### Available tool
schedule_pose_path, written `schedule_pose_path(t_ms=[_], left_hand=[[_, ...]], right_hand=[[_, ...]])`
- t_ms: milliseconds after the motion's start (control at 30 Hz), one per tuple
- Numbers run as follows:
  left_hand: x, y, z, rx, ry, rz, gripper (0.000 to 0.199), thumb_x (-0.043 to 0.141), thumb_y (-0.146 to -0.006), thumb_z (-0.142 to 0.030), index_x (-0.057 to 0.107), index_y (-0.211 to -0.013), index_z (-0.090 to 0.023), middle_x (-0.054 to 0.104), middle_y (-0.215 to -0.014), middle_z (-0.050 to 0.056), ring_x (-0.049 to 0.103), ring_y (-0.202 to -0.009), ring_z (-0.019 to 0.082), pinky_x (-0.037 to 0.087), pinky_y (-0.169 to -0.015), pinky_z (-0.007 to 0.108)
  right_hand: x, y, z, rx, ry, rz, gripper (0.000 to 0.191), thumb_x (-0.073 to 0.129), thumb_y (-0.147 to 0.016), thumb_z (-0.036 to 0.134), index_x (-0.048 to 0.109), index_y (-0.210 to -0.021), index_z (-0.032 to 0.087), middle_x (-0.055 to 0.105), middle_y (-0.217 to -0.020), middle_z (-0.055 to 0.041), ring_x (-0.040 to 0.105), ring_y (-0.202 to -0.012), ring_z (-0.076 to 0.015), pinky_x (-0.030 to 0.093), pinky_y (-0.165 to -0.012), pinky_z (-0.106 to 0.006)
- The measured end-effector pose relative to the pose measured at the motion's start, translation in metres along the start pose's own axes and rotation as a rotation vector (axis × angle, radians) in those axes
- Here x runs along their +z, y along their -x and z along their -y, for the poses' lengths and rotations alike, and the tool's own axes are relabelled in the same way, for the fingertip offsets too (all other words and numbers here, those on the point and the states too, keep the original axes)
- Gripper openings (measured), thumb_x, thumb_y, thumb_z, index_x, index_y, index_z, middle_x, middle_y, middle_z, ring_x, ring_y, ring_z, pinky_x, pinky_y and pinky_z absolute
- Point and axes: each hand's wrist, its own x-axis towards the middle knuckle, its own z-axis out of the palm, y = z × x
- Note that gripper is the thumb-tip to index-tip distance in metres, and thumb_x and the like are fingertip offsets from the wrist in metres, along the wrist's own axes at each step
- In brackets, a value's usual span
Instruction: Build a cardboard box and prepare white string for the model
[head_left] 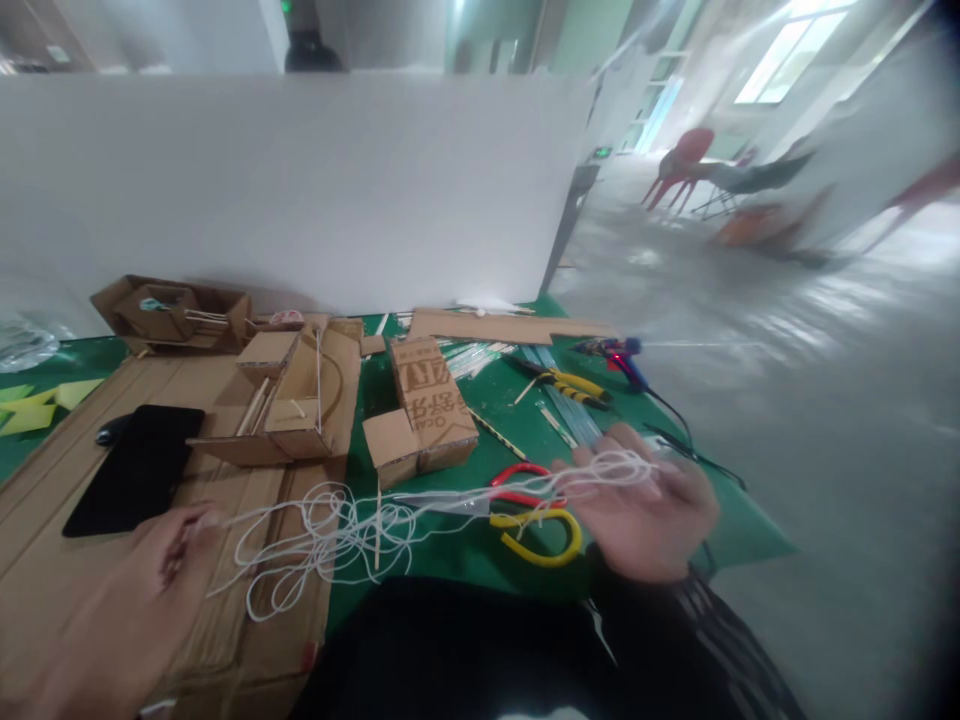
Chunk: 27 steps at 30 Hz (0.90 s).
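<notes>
A tangle of thin white string (337, 535) lies loosely over the brown cardboard and the green table top. My left hand (161, 570), at the lower left, has its fingers closed in a pinch on one strand. On the right, my right hand (645, 510) is turned palm up and holds gathered loops of the same string across its fingers. Strands run between the two hands. Below them, beside my right hand, are the red and yellow handles of a tool, probably scissors or pliers; the yellow handle (577, 540) is nearest me.
Cardboard constructions (300, 400) and a printed cardboard box (435, 400) stand behind the string. A black phone-like slab (139, 470) lies left. Yellow-black pliers (574, 387), a blue glue gun (630, 362) with a cable, and several thin sticks (480, 357) lie right. A white partition (300, 190) rises behind.
</notes>
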Motion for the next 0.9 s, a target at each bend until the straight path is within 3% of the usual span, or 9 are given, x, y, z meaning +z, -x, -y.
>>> schedule_pose_path(t_ms=[67, 133, 200, 300, 433, 533, 633, 733, 900], left_hand=[[-0.001, 0.002, -0.006, 0.106, -0.184, -0.005, 0.030, 0.069, -0.074, -0.057, 0.077, -0.087, -0.030, 0.067, -0.109, 0.005, 0.058, -0.103, 0.036, 0.040, -0.092, 0.048], [0.003, 0.012, -0.027, 0.274, -0.175, -0.030, 0.036, 0.064, -0.077, -0.060, 0.077, -0.090, -0.029, 0.062, -0.123, 0.008, 0.052, -0.117, 0.040, 0.029, -0.106, 0.054], [0.015, 0.029, -0.059, 0.383, 0.030, 0.152, 0.030, 0.059, -0.086, -0.050, 0.074, -0.104, -0.031, 0.063, -0.127, 0.006, 0.052, -0.122, 0.034, 0.030, -0.109, 0.047], [0.042, 0.055, -0.109, 0.397, 0.246, 0.398, 0.033, 0.061, -0.089, -0.036, 0.068, -0.120, -0.034, 0.061, -0.136, 0.005, 0.052, -0.127, 0.030, 0.036, -0.108, 0.041], [0.074, 0.071, -0.149, 0.408, 0.387, 0.716, 0.047, 0.060, -0.091, -0.031, 0.053, -0.138, -0.036, 0.057, -0.142, 0.004, 0.051, -0.130, 0.028, 0.038, -0.109, 0.040], [0.085, 0.071, -0.158, 0.388, 0.444, 0.798, 0.034, 0.058, -0.093, -0.030, 0.059, -0.127, -0.030, 0.069, -0.120, 0.005, 0.064, -0.110, 0.024, 0.048, -0.096, 0.037], [0.086, 0.070, -0.159, 0.417, 0.446, 0.744, 0.015, 0.060, -0.092, -0.026, 0.063, -0.106, -0.026, 0.073, -0.099, 0.001, 0.067, -0.090, 0.018, 0.050, -0.085, 0.031], [0.085, 0.072, -0.161, 0.434, 0.455, 0.704, 0.010, 0.062, -0.090, -0.022, 0.063, -0.099, -0.025, 0.072, -0.090, -0.002, 0.065, -0.082, 0.015, 0.049, -0.081, 0.026], [0.086, 0.075, -0.164, 0.431, 0.479, 0.754, 0.006, 0.059, -0.092, -0.019, 0.061, -0.088, -0.024, 0.073, -0.079, -0.005, 0.063, -0.073, 0.013, 0.047, -0.075, 0.023]], right_hand=[[0.007, 0.003, 0.001, 0.049, -0.089, -0.001, 0.050, 0.055, -0.078, 0.046, 0.012, -0.065, 0.023, 0.009, -0.053, 0.0057, 0.016, -0.051, -0.0157, 0.025, -0.055, -0.032], [0.015, 0.006, 0.000, 0.086, -0.158, 0.025, 0.048, 0.054, -0.076, 0.043, 0.013, -0.063, 0.022, 0.011, -0.051, 0.0051, 0.020, -0.050, -0.0156, 0.028, -0.054, -0.032], [0.023, 0.008, -0.004, 0.132, -0.213, 0.088, 0.044, 0.052, -0.076, 0.041, 0.015, -0.061, 0.022, 0.016, -0.047, 0.0043, 0.026, -0.048, -0.0159, 0.032, -0.055, -0.032], [0.036, 0.010, -0.015, 0.204, -0.287, 0.219, 0.036, 0.051, -0.075, 0.037, 0.022, -0.058, 0.023, 0.028, -0.046, 0.0034, 0.037, -0.050, -0.0175, 0.040, -0.057, -0.033], [0.047, 0.013, -0.035, 0.286, -0.352, 0.372, 0.021, 0.053, -0.074, 0.033, 0.040, -0.061, 0.023, 0.048, -0.050, 0.0021, 0.049, -0.049, -0.0180, 0.046, -0.058, -0.035], [0.049, 0.016, -0.047, 0.327, -0.392, 0.447, 0.014, 0.053, -0.077, 0.030, 0.049, -0.068, 0.020, 0.058, -0.057, 0.0000, 0.055, -0.049, -0.0167, 0.049, -0.057, -0.033], [0.050, 0.018, -0.053, 0.340, -0.394, 0.489, 0.015, 0.057, -0.080, 0.030, 0.051, -0.072, 0.018, 0.062, -0.061, -0.0009, 0.059, -0.050, -0.0163, 0.051, -0.055, -0.032], [0.051, 0.018, -0.053, 0.358, -0.348, 0.485, 0.019, 0.064, -0.078, 0.031, 0.053, -0.072, 0.017, 0.063, -0.062, -0.0019, 0.062, -0.054, -0.0169, 0.050, -0.056, -0.029], [0.049, 0.017, -0.051, 0.362, -0.219, 0.435, 0.028, 0.070, -0.082, 0.038, 0.054, -0.075, 0.016, 0.061, -0.065, -0.0007, 0.059, -0.054, -0.0136, 0.046, -0.053, -0.024]])
